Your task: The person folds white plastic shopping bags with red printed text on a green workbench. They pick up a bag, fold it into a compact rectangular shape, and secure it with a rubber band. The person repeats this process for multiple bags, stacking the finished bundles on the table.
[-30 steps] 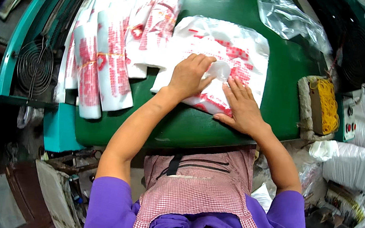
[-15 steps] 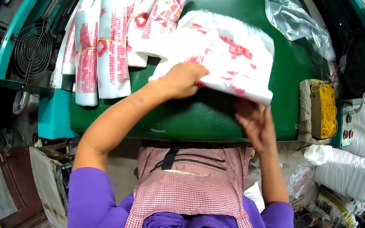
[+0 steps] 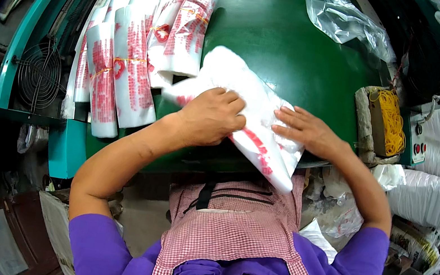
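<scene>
By green table (image 3: 296,46), box (image 3: 378,127) of yellow bands (image 3: 392,120); left fingers (image 3: 231,104) gripping white plastic (image 3: 264,110), right fingers (image 3: 290,122) outstretched on it.

White plastic bundle (image 3: 261,107): made up of thin, soft, slightly glossy film, marked with red print.
Red print: shown mainly in a broken band along the lower slanted edge, with a smaller patch seen at the left end.
Folding: partly gathered and folded over itself, not rolled or tied; the layers cannot be counted.
Pose: turned aslant, with one corner pointed away and another drawn down to the lower right.
Left end: blurred.
Place: spread at the near side of the green table (image 3: 291,40), its lower corner seen past the edge.
</scene>
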Demonstrator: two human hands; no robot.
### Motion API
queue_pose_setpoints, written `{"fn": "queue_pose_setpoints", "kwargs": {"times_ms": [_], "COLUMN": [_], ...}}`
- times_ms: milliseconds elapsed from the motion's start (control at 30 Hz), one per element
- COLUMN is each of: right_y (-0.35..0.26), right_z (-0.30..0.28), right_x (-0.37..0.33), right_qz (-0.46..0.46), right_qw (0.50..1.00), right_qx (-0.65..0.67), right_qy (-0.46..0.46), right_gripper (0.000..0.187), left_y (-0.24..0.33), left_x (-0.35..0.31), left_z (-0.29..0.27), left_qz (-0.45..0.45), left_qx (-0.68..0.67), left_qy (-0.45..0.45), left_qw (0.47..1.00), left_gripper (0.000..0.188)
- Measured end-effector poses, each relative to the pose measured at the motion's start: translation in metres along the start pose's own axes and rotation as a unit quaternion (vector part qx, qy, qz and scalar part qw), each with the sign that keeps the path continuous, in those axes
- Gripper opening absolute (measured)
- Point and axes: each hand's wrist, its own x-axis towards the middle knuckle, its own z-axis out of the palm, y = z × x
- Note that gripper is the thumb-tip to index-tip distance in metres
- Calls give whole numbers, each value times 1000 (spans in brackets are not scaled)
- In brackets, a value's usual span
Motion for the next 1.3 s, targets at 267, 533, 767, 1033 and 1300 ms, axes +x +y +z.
{"fn": "queue_pose_setpoints", "kwargs": {"times_ms": [267, 533, 767, 1033, 1300], "right_y": [-3, -80, -15, 80, 338], "right_z": [-21, -24, -26, -30, -78], "right_x": [-12, 8, 24, 34, -35], "right_qz": [40, 150, 353, 342, 679], "right_qw": [987, 984, 915, 895, 695], "right_qx": [135, -40, 195, 185, -37], "right_qy": [-75, -84, 9, 217, 233], "right_gripper": [51, 65, 35, 54, 103], "left_y": [-21, 37, -24, -11, -19], "left_x": [32, -6, -28, 21, 46], "left_z": [-3, 20, 21, 46, 50], "left_qz": [-61, -50, -277, -143, -85], "left_qx": [-189, -94, -191, -220, -384], "left_qy": [-201, -52, -66, 58, -80], "left_qw": [959, 993, 939, 963, 916], "left_gripper": [34, 50, 31, 74, 67]}}
